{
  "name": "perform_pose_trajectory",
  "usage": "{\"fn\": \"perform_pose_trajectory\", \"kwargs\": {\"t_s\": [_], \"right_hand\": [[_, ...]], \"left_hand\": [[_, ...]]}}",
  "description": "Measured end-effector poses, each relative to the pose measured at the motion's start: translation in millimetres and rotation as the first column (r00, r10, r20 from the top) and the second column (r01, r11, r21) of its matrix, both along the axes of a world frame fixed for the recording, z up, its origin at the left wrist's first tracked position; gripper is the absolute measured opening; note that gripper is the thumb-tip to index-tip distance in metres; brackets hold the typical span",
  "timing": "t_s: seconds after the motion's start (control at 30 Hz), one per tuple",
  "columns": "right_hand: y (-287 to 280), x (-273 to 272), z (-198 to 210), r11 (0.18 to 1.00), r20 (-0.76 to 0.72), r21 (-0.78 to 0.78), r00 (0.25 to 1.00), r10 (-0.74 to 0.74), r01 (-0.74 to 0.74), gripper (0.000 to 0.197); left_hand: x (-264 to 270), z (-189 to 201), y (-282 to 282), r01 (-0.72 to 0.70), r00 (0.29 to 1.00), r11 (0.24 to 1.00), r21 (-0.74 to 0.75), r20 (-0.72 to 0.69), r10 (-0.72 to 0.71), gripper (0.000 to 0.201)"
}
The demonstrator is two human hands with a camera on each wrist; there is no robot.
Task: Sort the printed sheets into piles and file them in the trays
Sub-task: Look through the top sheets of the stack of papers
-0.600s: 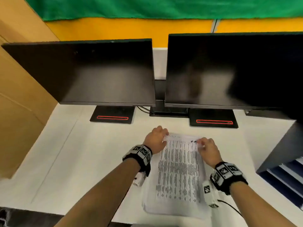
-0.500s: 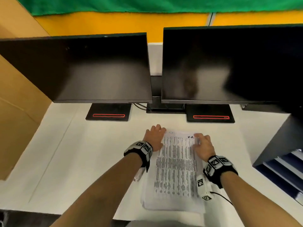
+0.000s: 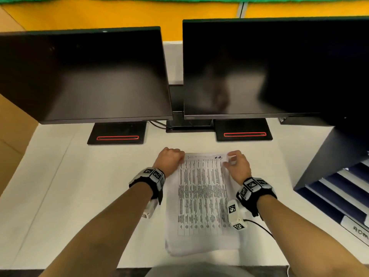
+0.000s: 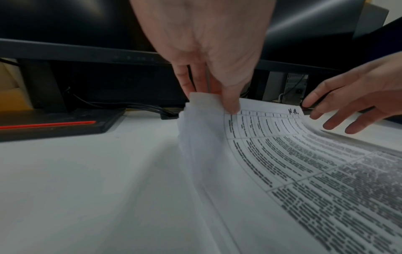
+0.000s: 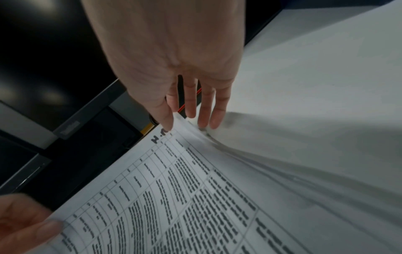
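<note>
On the white desk, in front of the left monitor, the left hand is pinching the far left corner of the stack of printed sheets, thumb on top and fingers curled beneath, lifting it. The stack is lying between both wrists, marked "H.R." at its top. The right hand is pinching the far right corner, its other fingers spreading loosely. Stacked filing trays are sitting at far right.

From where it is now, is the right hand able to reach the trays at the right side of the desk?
Probably yes. The right hand pinches the far right corner of the sheets, and the trays stand open on that same side. The bare desk between them holds nothing in the way.
</note>
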State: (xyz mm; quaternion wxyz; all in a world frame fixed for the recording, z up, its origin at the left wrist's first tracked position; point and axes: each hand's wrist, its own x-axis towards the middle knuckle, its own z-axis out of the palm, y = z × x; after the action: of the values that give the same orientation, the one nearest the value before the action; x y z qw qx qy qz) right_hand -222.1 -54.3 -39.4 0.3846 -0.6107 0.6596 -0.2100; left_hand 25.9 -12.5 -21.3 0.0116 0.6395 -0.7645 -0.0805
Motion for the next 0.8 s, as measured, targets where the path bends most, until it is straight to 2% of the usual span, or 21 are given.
{"fn": "perform_pose_trajectory", "kwargs": {"t_s": [0.1, 0.23, 0.3, 0.43, 0.53, 0.6, 0.67, 0.73, 0.8], "right_hand": [[-1, 2, -1, 1.000, 0.049, 0.004, 0.998, -0.031, 0.031, 0.022], [-2, 8, 0, 0.999, 0.043, 0.009, 0.999, -0.033, 0.032, 0.046], [-2, 10, 1, 0.999, 0.012, 0.003, 0.999, -0.049, 0.049, 0.039], [-1, 14, 1, 0.989, 0.006, -0.049, 0.990, -0.138, 0.138, 0.025], [6, 17, -1, 0.983, 0.098, -0.109, 0.986, -0.135, 0.146, 0.021], [10, 14, -2, 0.979, 0.101, -0.170, 0.990, -0.097, 0.113, 0.014], [13, 8, -4, 0.981, 0.070, -0.191, 0.998, -0.008, 0.021, 0.015], [15, -1, -6, 0.982, 0.021, -0.158, 0.993, 0.113, -0.108, 0.015], [17, -10, -5, 0.973, -0.060, -0.112, 0.979, 0.195, -0.201, 0.012]], "left_hand": [[1, 4, 1, 0.036, 0.999, 0.999, -0.029, -0.007, -0.036, 0.025], [1, 7, 2, 0.051, 0.999, 0.997, -0.059, 0.022, -0.050, 0.028], [3, 7, 3, 0.047, 0.999, 0.995, -0.087, -0.004, -0.048, 0.030], [4, 10, 6, -0.031, 0.981, 0.993, -0.112, -0.195, 0.009, 0.028], [2, 10, 8, -0.103, 0.909, 0.994, 0.030, -0.403, 0.106, 0.024], [3, 9, 8, -0.108, 0.869, 0.988, 0.111, -0.472, 0.148, 0.020], [5, 10, 7, -0.129, 0.840, 0.973, 0.192, -0.501, 0.211, 0.020], [9, 9, 5, -0.235, 0.795, 0.937, 0.257, -0.504, 0.338, 0.025], [15, 3, 2, -0.346, 0.776, 0.895, 0.283, -0.450, 0.442, 0.022]]}}
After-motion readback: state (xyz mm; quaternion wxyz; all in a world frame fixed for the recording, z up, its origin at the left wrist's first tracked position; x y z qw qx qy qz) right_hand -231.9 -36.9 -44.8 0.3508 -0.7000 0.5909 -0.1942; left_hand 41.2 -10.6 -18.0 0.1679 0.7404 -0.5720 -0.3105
